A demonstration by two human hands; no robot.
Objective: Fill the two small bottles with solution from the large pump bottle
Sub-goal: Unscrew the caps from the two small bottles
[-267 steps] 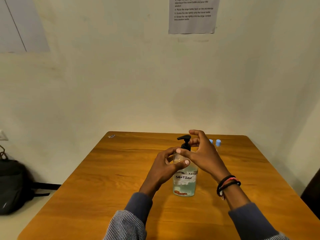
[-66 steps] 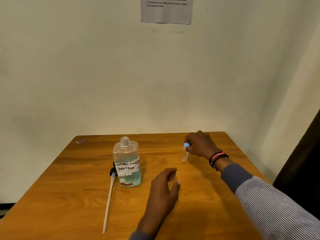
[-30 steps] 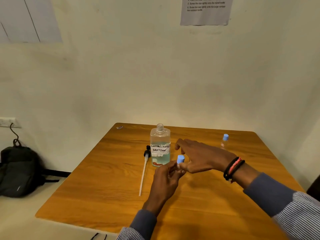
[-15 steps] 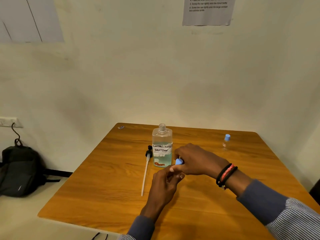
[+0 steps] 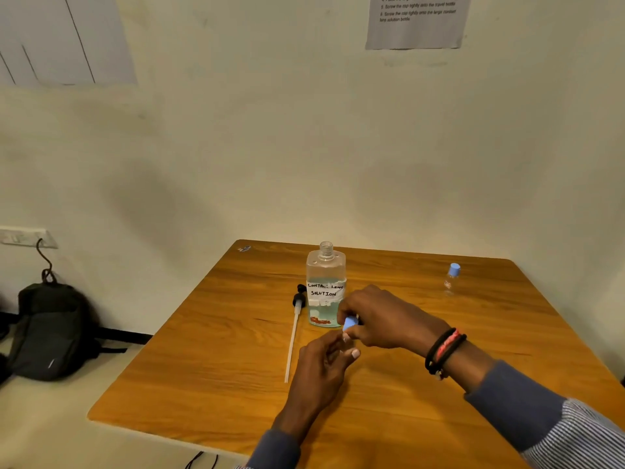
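Observation:
The large clear bottle (image 5: 325,286), labelled "contact lens solution", stands open-necked on the wooden table (image 5: 216,360). Its black pump head with long white tube (image 5: 295,328) lies flat to its left. In front of the bottle my right hand (image 5: 382,319) pinches the blue cap (image 5: 350,322) of a small bottle. My left hand (image 5: 323,363) grips that small bottle's body from below; the body is almost wholly hidden by my fingers. A second small clear bottle with a blue cap (image 5: 451,278) stands upright at the far right.
A dark backpack (image 5: 50,333) sits on the floor left of the table. A wall socket (image 5: 27,236) is above it. A printed instruction sheet (image 5: 417,20) hangs on the wall. A tiny scrap (image 5: 244,248) lies at the table's far left corner.
Over the last second my right hand has curled down over the blue cap. My left hand keeps its hold on the small bottle. Earlier the pump was taken off the large bottle.

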